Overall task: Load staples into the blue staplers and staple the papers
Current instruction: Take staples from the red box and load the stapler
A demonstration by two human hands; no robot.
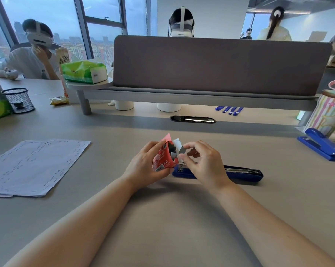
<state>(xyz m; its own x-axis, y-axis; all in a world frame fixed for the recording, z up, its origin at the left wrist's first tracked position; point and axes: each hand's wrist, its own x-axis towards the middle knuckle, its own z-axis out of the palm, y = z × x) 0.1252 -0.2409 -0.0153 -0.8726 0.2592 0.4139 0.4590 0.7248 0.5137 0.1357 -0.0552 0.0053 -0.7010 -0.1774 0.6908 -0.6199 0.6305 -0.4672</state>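
We start with the loose stack of pale lilac paper sheets [35, 166] lying flat on the grey desk [162, 218], well apart to the left of our hands; it will be light and floppy, so we judge it best squared up and pinched near one corner when stapling comes. Next, the long dark-blue stapler [239, 173] lies opened out flat just beyond our right wrist, its metal staple channel facing up; it looks stiff and fairly heavy, steady enough to load where it sits. A second blue stapler [319, 144], closed, rests far right beside a striped cup. Our left hand [143, 166] wraps the small red cardboard staple box [165, 156], fingers curled around its sides, flap standing open; thin card like this will crush if we squeeze hard, so a grip on its edges seems wisest. Our right hand [203, 162] has thumb and forefinger closed in a narrow pinch on a small silvery strip of staples [182, 151] at the box mouth (the other fingers loosely bent); that strip is likely brittle and slippery, best held by its long sides.
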